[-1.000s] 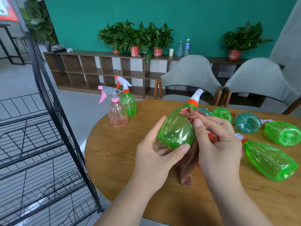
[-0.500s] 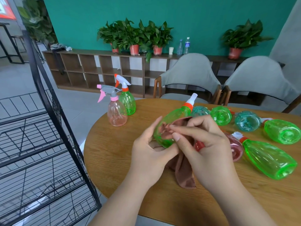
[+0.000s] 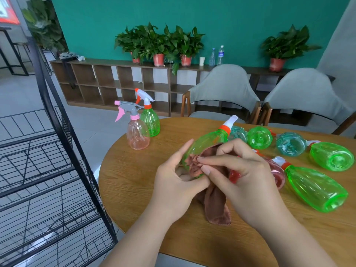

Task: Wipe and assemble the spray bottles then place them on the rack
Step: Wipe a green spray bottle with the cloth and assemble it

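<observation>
Head view sets the black wire rack (image 3: 76, 149) on your left, just off the edge of the round wooden tabletop (image 3: 131, 182). Over the near middle of that tabletop you hold the green bottle (image 3: 208, 140) tilted, base toward you, its white-and-orange top pointing away.

The bottle's walls look thin and clear, and I see no liquid inside. Expect it to be light and a little springy, so a hard squeeze will likely dent it. Its skin is smooth and rounded and probably slippery under fabric. Hold it round the wide belly, or at the neck under the collar, where it should be stiffest.

Two assembled bottles stand upright and close together at the far left edge, the pink bottle (image 3: 137, 135) and the upright green bottle (image 3: 151, 122). The neck below the trigger is the likely place to lift them. To your right, the lying green bottle (image 3: 316, 189) rests on its side, with others beyond it. These may roll if nudged.

Your left hand (image 3: 173, 185) cups the base end of the held bottle, thumb along the top and fingers curled beneath. Your right hand (image 3: 246, 182) pinches a bunched fold of the brown cloth (image 3: 213, 205) against the bottle's wall. The cloth is soft and limp, and its loose tail hangs below your hands.
</observation>
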